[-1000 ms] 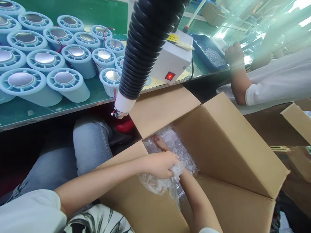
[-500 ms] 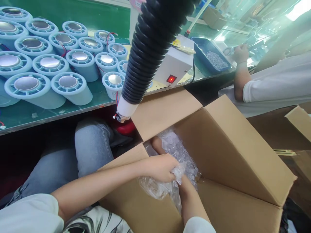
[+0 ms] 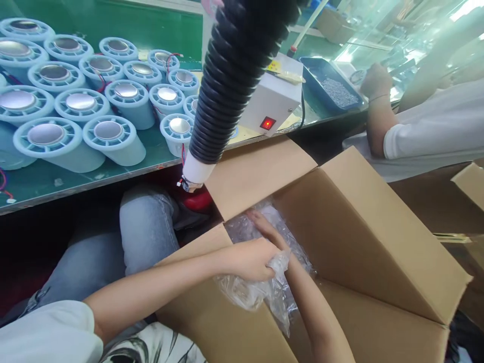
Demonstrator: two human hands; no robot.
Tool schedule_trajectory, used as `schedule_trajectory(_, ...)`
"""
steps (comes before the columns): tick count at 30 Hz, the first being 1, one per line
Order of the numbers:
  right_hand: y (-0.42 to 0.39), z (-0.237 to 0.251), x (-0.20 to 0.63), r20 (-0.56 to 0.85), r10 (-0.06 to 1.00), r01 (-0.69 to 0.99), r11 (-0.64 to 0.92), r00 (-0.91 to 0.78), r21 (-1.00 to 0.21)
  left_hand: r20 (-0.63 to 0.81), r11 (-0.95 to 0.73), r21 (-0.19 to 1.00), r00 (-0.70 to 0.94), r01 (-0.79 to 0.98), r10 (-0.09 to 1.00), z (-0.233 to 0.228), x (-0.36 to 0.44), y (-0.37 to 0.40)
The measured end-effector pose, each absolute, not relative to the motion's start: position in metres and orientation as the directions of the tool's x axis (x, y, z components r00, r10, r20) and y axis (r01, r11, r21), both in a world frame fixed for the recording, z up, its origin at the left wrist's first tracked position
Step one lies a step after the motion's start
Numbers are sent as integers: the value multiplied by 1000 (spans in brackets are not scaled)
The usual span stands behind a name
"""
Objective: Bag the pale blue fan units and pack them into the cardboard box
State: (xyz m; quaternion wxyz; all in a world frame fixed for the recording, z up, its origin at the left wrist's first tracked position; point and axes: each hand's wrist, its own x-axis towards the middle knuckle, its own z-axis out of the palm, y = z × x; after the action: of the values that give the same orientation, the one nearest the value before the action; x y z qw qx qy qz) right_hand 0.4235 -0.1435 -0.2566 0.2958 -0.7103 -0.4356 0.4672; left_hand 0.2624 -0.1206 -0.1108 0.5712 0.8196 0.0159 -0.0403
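Note:
My left hand [image 3: 255, 259] is closed around a bunched edge of a clear plastic bag [image 3: 242, 292], above the opening of a cardboard box [image 3: 302, 217]. Deeper in the box, my right hand [image 3: 262, 223] lies against the clear plastic near the box's far left corner, its fingers stretched out. My right forearm passes beneath the plastic that my left hand grips. Bubbled clear wrapping [image 3: 291, 242] shows beside my right arm. What lies under the plastic is hidden.
Several light-blue cylinders [image 3: 109, 131] with silver discs stand on the green bench [image 3: 162, 20]. A black corrugated hose [image 3: 230, 75] hangs over the box. Behind are a white device [image 3: 280, 96] with a lit red switch and a blue tray [image 3: 328, 83]. A co-worker's arm [image 3: 381, 121] is at right.
My right hand has shifted within the box, so its fingers and more of its forearm now show. My left hand keeps its hold on the plastic bag, almost in place.

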Motion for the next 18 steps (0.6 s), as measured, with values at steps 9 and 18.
schedule_trajectory(9, -210, -199, 426, -337, 827, 117, -428, 450, -896, -177, -428, 888, 984, 169, 23, -112, 262, -123)
schedule_trajectory(18, -229, -149, 448, -280, 641, -99, -303, 715, -948, -237, -468, 833, 954, 297, 184, -112, 261, -127)
